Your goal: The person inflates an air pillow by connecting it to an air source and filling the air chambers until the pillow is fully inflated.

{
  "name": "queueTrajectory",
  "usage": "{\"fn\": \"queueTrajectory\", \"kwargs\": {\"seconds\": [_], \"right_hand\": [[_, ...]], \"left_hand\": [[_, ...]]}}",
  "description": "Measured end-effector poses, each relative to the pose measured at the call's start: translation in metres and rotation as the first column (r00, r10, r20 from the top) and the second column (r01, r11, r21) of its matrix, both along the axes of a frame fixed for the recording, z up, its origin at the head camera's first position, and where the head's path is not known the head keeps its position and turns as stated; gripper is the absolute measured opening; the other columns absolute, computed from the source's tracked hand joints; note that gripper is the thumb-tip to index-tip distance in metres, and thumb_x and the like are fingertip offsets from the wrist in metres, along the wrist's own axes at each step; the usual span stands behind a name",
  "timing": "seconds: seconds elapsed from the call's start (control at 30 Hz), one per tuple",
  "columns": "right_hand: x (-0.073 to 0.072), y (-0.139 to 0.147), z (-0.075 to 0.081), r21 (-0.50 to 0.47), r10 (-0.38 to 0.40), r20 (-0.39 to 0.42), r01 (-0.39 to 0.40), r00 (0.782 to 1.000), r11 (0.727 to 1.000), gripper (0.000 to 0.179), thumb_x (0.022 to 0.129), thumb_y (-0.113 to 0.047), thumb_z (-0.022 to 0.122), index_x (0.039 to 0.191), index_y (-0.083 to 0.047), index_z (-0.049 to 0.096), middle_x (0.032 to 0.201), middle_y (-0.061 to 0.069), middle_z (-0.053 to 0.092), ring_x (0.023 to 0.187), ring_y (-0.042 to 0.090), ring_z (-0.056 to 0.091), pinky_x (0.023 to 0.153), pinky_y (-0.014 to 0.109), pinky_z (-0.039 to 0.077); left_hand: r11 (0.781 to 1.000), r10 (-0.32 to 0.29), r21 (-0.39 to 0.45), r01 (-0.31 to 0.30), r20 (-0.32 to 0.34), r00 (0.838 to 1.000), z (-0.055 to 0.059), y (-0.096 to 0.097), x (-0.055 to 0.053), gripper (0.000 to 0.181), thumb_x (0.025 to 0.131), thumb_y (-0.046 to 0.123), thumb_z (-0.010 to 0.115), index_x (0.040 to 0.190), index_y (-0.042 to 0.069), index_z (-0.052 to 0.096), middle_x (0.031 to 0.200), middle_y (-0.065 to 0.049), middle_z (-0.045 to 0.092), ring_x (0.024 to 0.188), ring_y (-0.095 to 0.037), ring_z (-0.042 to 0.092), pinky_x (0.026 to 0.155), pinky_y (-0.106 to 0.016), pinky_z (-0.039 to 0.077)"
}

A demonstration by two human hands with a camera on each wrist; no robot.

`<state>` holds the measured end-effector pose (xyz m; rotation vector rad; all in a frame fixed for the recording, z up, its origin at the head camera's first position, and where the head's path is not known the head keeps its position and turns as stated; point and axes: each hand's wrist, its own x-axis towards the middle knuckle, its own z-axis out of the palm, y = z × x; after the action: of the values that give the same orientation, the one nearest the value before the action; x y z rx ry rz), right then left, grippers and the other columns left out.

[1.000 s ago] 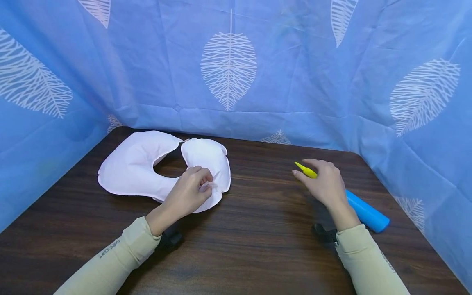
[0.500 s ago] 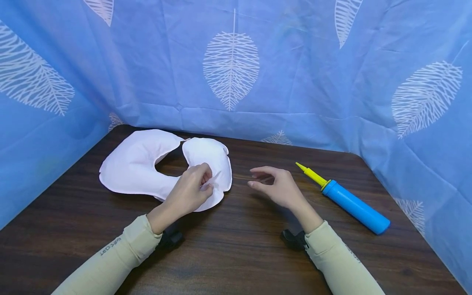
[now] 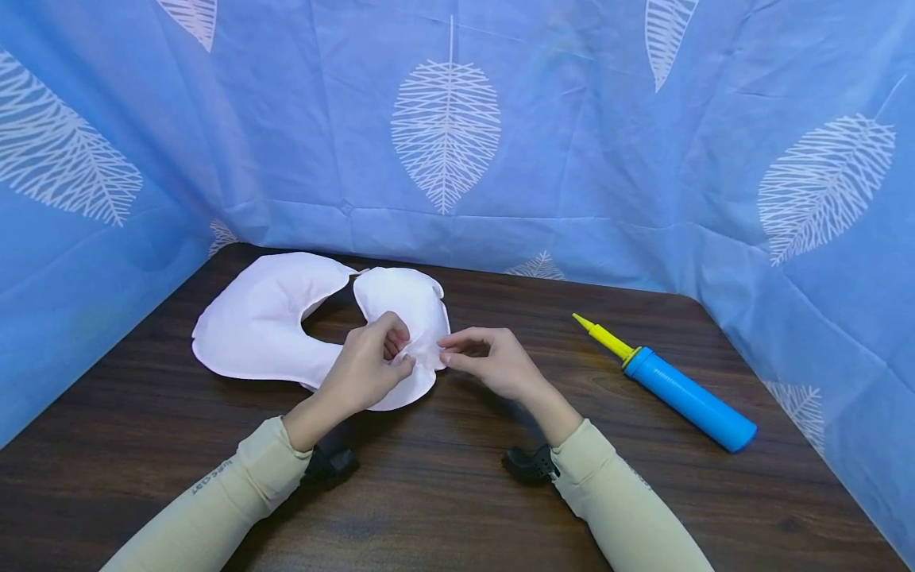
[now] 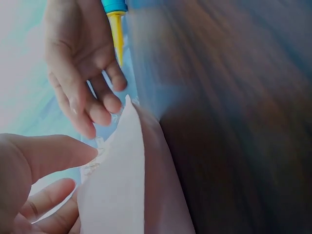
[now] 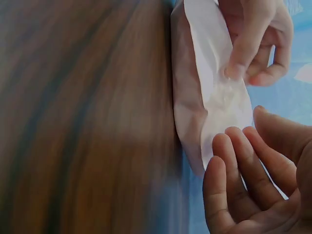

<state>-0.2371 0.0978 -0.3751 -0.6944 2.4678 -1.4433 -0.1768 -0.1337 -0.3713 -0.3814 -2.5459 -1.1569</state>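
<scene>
A pale pink-white inflatable neck pillow [image 3: 246, 330], plump and U-shaped, lies on the left half of the dark wooden table. My left hand [image 3: 360, 365] is over its right arm, pinching the surface by a small clear valve [image 4: 100, 142] between thumb and fingers; the fingertips are partly hidden. From the right, my right hand [image 3: 500, 365] reaches to the pillow's right edge. Its fingers are gently bent, with a gap to the thumb, and hold nothing; whether they touch the fabric I cannot tell. In the right wrist view the left thumb [image 5: 239, 66] presses the pillow.
A blue hand pump [image 3: 689, 401] with a yellow nozzle [image 3: 604, 336] lies at the right of the table [image 3: 457, 492], its tip pointing away and left. Blue leaf-patterned cloth [image 3: 300, 143] hangs around the back and both sides.
My right hand has moved left, away from the pump, which stays on the table, and reached the pillow's right edge. The left hand keeps its place on the pillow.
</scene>
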Motion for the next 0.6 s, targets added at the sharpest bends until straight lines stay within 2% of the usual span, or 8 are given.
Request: {"fn": "queueTrajectory", "kwargs": {"seconds": [0.23, 0.47, 0.6], "right_hand": [[0.0, -0.013, -0.005, -0.114, 0.019, 0.152, -0.002, 0.988, 0.993, 0.026, 0.098, -0.017, 0.08, 0.123, -0.009, 0.081, 0.106, 0.007, 0.083, 0.095, 0.013, 0.075, 0.082, 0.029, 0.06], [0.001, -0.019, -0.005, -0.138, 0.008, 0.179, 0.017, 0.984, 0.99, 0.023, 0.098, -0.016, 0.08, 0.12, -0.008, 0.081, 0.101, 0.004, 0.082, 0.092, 0.011, 0.073, 0.081, 0.029, 0.061], [0.002, -0.021, -0.006, -0.168, 0.009, 0.203, 0.026, 0.979, 0.986, 0.023, 0.097, -0.014, 0.08, 0.119, -0.006, 0.081, 0.098, 0.003, 0.082, 0.09, 0.01, 0.073, 0.081, 0.029, 0.061]], "left_hand": [[0.989, 0.018, 0.143, -0.029, 0.08, 0.997, -0.001, -0.003, -0.003, 0.023, 0.086, 0.0, 0.083, 0.102, 0.001, 0.066, 0.092, -0.013, 0.071, 0.084, -0.02, 0.066, 0.08, -0.027, 0.056], [0.975, 0.036, 0.211, -0.075, 0.182, 0.983, 0.002, -0.004, -0.003, 0.024, 0.089, 0.007, 0.084, 0.106, 0.001, 0.068, 0.095, -0.014, 0.075, 0.089, -0.021, 0.069, 0.086, -0.032, 0.056], [0.967, 0.033, 0.242, -0.085, 0.21, 0.977, 0.003, -0.003, -0.003, 0.024, 0.09, 0.008, 0.083, 0.107, 0.001, 0.068, 0.096, -0.014, 0.076, 0.091, -0.022, 0.069, 0.086, -0.03, 0.055]]}}
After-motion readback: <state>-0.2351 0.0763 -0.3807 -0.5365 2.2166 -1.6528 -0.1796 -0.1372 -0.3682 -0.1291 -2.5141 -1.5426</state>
